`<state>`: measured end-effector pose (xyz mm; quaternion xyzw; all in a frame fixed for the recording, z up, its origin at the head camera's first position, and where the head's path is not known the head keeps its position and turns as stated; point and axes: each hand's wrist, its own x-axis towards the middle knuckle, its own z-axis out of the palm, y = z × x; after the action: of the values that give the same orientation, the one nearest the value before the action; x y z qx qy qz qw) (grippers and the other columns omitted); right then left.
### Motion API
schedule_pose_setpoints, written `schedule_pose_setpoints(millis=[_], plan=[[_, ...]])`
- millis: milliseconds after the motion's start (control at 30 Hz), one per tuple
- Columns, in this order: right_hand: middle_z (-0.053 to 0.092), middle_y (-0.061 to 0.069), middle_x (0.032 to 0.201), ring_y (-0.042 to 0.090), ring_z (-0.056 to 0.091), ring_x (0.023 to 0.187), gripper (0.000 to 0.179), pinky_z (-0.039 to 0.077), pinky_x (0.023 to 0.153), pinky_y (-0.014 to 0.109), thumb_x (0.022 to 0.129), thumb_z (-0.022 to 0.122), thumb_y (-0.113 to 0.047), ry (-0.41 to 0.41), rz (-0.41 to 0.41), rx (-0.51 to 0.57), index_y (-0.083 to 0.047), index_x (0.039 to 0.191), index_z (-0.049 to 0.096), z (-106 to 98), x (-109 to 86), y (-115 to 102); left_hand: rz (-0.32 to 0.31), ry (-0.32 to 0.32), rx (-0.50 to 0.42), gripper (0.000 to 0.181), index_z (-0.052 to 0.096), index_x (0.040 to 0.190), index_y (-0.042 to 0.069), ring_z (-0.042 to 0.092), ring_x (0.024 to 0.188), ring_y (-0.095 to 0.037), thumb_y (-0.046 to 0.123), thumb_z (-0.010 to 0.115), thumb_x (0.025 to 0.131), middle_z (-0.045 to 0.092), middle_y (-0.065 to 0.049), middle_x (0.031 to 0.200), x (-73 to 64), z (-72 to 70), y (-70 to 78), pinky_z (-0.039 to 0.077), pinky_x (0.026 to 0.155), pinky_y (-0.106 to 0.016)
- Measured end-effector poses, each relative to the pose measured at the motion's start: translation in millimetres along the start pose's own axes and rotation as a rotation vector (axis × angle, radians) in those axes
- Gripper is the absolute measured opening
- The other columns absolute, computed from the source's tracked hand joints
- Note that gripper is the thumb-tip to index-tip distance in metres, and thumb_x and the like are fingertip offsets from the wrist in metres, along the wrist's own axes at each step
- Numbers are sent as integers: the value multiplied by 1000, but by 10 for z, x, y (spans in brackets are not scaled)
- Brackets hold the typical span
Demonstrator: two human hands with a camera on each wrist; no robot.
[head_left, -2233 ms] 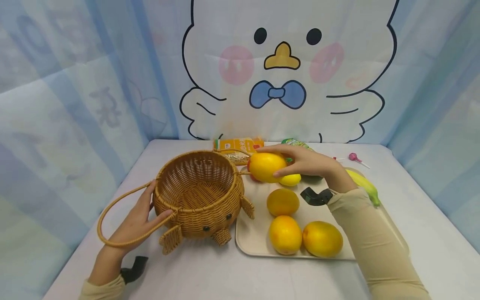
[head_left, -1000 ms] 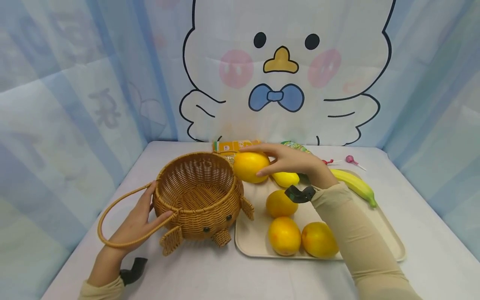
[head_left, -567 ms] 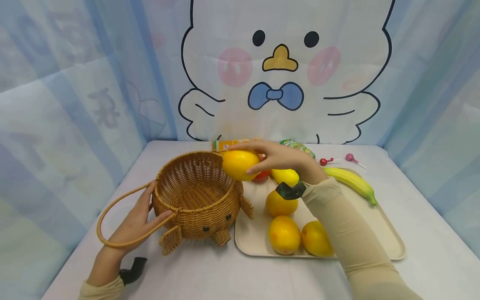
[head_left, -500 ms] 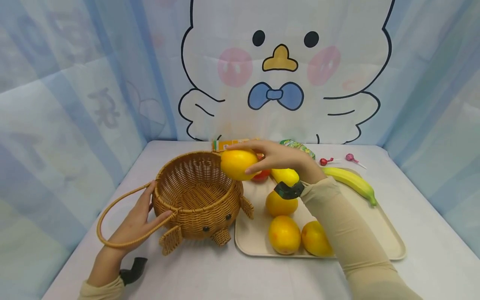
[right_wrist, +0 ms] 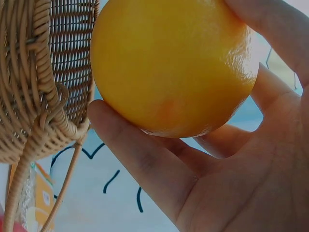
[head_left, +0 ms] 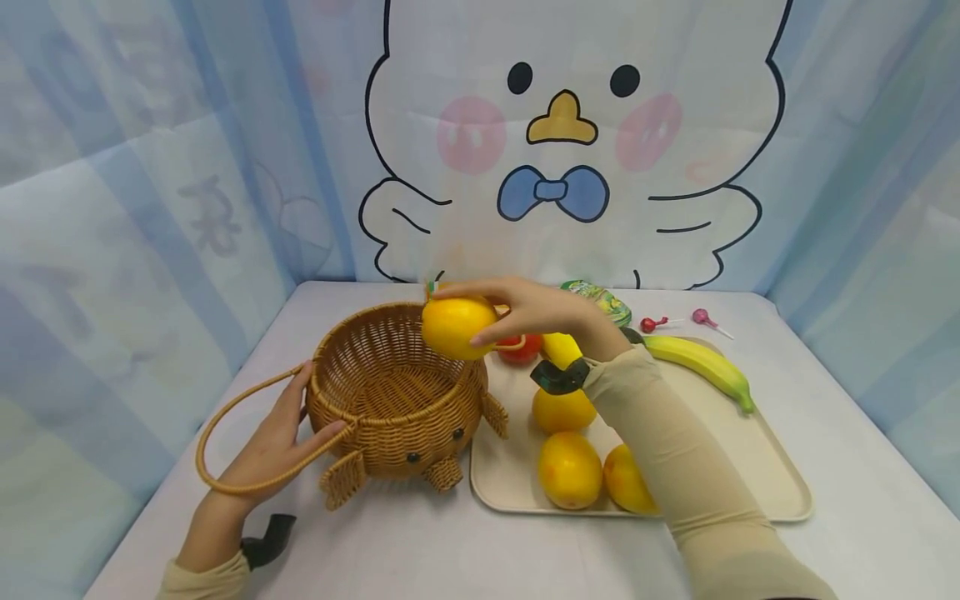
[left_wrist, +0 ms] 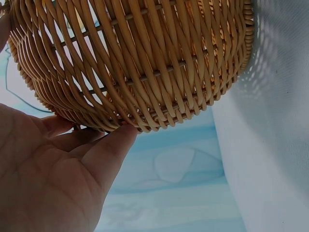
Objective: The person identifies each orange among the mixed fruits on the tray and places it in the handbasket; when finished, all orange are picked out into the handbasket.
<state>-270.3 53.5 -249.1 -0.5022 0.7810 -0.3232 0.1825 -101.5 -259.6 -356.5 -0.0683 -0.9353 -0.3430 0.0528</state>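
Observation:
A brown wicker basket [head_left: 397,446] with an animal face stands on the table, its inside bare. My left hand [head_left: 270,446] holds its left side, thumb near the rim and fingers along the outer wall; a loop handle [head_left: 213,475] lies across that wrist. My right hand [head_left: 543,312] grips a yellow-orange mango [head_left: 453,327] from behind and above, at the basket's right rim. The right wrist view shows the mango's rounded side [right_wrist: 169,63] between thumb and fingers, beside the basket's rim [right_wrist: 53,87]. In the left wrist view, fingertips [left_wrist: 118,140] touch the weave.
A beige tray [head_left: 510,496] to the basket's right bears several yellow mangoes [head_left: 570,471], a red fruit [head_left: 520,350], a lemon-yellow fruit [head_left: 561,348] and a banana [head_left: 701,364]. Behind are a green packet [head_left: 600,300], a red lollipop [head_left: 649,324] and a pink lollipop [head_left: 701,316].
My right hand has carried the mango leftward from above the tray to the basket's right rim. The left hand and basket have stayed in place.

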Motion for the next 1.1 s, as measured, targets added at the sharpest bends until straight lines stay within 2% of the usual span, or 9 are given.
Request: schedule_pose_setpoints(millis=[300, 600, 867, 1100], plan=[[43, -7, 145, 16, 50, 115, 64, 46, 102, 38, 85, 69, -31, -44, -20, 31, -38, 142, 39, 44, 200, -62, 3, -2, 0, 91, -6, 152, 12, 17, 142, -45, 39, 57, 93, 2, -22, 158, 7, 1, 11, 30, 111, -61], [39, -11, 148, 11, 43, 128, 64, 41, 108, 36, 84, 69, -35, -68, -44, 8, -41, 141, 39, 141, 423, -71, -4, -2, -11, 91, -7, 152, 13, 16, 142, -45, 39, 57, 93, 2, -21, 158, 0, 6, 15, 30, 111, -61], [36, -8, 151, 10, 39, 133, 63, 40, 110, 30, 86, 68, -28, -131, -54, 60, -30, 143, 40, 213, 661, -49, -20, -6, 6, 91, -7, 152, 12, 17, 142, -45, 40, 56, 93, 1, -23, 158, -12, 11, 6, 31, 111, -61], [35, -5, 152, 13, 43, 128, 64, 44, 105, 29, 88, 66, -24, -149, -6, 48, -27, 145, 38, 245, 819, -84, -23, -11, 5, 91, -7, 152, 12, 16, 142, -45, 41, 56, 93, 0, -23, 157, 4, -8, 16, 30, 111, -62]])
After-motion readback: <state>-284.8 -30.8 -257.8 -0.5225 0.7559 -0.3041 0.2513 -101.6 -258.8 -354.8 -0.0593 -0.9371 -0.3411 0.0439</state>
